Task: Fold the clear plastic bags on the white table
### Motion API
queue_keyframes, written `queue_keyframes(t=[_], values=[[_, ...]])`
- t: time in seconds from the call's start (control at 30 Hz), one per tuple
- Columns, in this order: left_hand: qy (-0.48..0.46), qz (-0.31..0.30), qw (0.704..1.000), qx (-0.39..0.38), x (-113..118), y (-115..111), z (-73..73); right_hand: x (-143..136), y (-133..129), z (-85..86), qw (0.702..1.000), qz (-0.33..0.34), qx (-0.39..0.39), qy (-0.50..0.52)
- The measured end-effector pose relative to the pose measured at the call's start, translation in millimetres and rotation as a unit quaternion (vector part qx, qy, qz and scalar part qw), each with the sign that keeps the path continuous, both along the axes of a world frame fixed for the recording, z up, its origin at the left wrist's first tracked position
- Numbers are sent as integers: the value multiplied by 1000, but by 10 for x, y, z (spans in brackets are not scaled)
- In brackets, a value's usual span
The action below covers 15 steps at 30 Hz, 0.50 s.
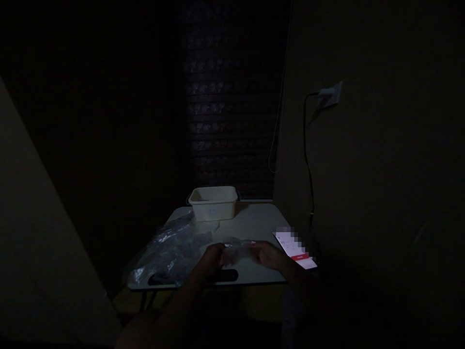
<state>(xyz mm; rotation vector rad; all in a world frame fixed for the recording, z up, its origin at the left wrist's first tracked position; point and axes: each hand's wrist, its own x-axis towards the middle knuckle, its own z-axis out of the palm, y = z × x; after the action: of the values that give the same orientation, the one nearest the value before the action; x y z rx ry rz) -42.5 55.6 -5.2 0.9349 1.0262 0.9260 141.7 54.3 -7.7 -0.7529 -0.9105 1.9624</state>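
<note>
Between my two hands a small clear plastic bag (238,253) is stretched out above the front part of a white folding table (254,218). My left hand (212,257) is closed on the bag's left side. On its right side my right hand (268,254) grips it too, though the dim light blurs the fingers. To the left lies a large, crumpled heap of clear plastic (167,252), spread over the table's left side. Whether anything is inside the bag I cannot make out.
A white plastic tub (213,208) stands at the back of the table. At the right edge lies a phone (296,249) with a lit screen. A black cable (307,155) hangs from a wall socket (332,94). Behind is a dark blind (225,121). The room is very dim.
</note>
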Motion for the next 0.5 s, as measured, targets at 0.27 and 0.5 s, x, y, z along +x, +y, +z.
queue_keyframes(t=[0.27, 0.5], values=[[-54, 1, 999, -4, 16, 10, -45, 15, 34, -37, 1000, 11, -4, 8], [-88, 0, 996, 17, 8, 30, 8, 28, -9, 23, 1000, -10, 3, -10]])
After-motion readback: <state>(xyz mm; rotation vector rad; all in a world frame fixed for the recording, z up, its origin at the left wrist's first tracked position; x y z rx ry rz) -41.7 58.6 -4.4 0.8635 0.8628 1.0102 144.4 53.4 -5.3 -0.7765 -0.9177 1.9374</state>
